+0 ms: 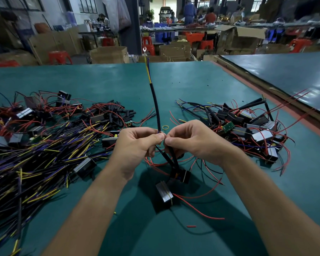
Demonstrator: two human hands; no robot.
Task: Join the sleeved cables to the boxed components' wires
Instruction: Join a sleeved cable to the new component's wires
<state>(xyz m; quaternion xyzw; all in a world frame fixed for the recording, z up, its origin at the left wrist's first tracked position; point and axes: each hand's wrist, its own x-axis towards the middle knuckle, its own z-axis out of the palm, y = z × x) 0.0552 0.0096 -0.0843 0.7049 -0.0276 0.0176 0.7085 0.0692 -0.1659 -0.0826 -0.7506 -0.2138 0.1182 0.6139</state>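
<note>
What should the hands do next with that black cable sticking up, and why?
Probably twist the pinched ends together: the left hand pinches the sleeved cable low down, the right hand pinches a dark lead right beside it, and that lead runs down to the boxed component below.

Black sleeved cable (pixel 155 102) w/ yellow+blue wires; red wires (pixel 198 209); teal-green table (pixel 192 80); orange stools (pixel 59 57).

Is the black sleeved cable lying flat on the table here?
No, the sleeved cable stands upright above the table, the left hand pinching its lower end while the right hand pinches wires beside it.
</note>
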